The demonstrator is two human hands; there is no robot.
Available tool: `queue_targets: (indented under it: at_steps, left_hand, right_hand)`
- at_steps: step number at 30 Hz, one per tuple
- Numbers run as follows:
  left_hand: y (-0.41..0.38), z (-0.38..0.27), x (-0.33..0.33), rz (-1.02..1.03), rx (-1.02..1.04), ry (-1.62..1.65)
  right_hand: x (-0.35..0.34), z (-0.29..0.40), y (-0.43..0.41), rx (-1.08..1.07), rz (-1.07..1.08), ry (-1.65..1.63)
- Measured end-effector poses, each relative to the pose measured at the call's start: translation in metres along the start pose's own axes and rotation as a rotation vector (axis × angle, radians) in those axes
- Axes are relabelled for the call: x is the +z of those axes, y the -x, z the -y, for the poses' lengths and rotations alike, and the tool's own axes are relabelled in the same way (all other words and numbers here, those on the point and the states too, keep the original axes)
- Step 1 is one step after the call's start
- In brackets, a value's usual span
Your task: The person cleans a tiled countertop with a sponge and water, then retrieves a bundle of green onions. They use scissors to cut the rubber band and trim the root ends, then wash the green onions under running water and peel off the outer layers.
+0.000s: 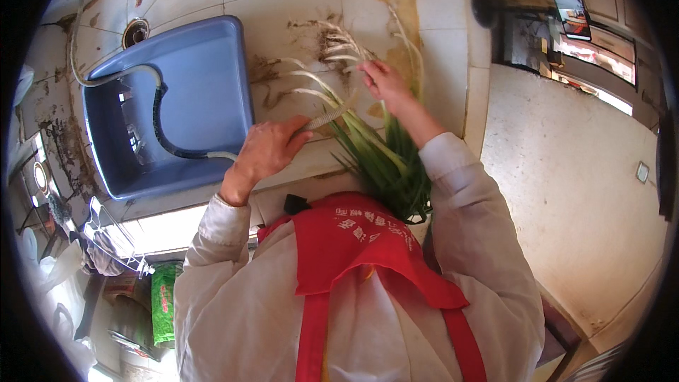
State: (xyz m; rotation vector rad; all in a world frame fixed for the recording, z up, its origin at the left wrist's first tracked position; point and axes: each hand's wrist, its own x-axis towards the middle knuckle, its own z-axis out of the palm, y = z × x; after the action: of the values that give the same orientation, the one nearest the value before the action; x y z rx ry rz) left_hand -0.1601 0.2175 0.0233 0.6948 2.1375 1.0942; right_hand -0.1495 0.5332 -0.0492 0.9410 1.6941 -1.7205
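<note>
My left hand [271, 149] is closed around the pale, ribbed end of a flexible hose [330, 115], which points up and right over the scallions. From there the hose runs back through the blue plastic basin [212, 58] at left. My right hand [386, 84] grips several scallions [366, 53] by their white stems. Their dirty roots [331, 40] lie beyond the fingers on the tiles. More stalks spread between my hands, and the green leaves [390, 164] trail toward my red apron [350, 239]. Part of the leaf bunch is hidden by my right forearm.
Stained white tiles [286, 5] form the work surface, with a round drain hole [136, 32] behind the basin. A white wire rack [114, 241] and a green bag [163, 302] are at lower left. On the right, a phone [572, 10] stands above a pale floor [573, 170].
</note>
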Motion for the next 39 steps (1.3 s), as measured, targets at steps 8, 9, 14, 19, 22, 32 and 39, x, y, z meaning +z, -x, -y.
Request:
queue_targets:
  at_steps: [8, 9, 14, 19, 22, 32, 39]
  left_hand:
    - [0.016, -0.012, 0.009, -0.035, -0.008, -0.070]
    - [0.016, -0.014, 0.014, -0.047, -0.015, -0.103]
    - [0.010, -0.030, 0.055, -0.115, -0.085, -0.242]
    - [0.001, -0.034, 0.095, -0.138, -0.067, -0.260]
    - [0.000, -0.036, 0.102, -0.156, -0.072, -0.271]
    - [-0.003, -0.035, 0.103, -0.167, -0.181, -0.306]
    - [-0.061, 0.002, 0.120, -0.164, -0.206, 0.224]
  right_hand:
    - [-0.003, -0.001, 0.046, -0.016, 0.154, -0.067]
    - [-0.004, -0.006, 0.047, -0.022, 0.101, -0.066]
    - [0.011, -0.006, 0.058, -0.006, -0.027, 0.248]
    - [0.021, -0.042, 0.042, -0.230, -0.184, 0.429]
    - [0.020, -0.044, 0.043, -0.209, -0.103, 0.152]
    - [0.033, -0.035, 0.049, -0.128, -0.224, 0.394]
    - [0.018, -0.033, 0.059, -0.174, -0.107, 0.713]
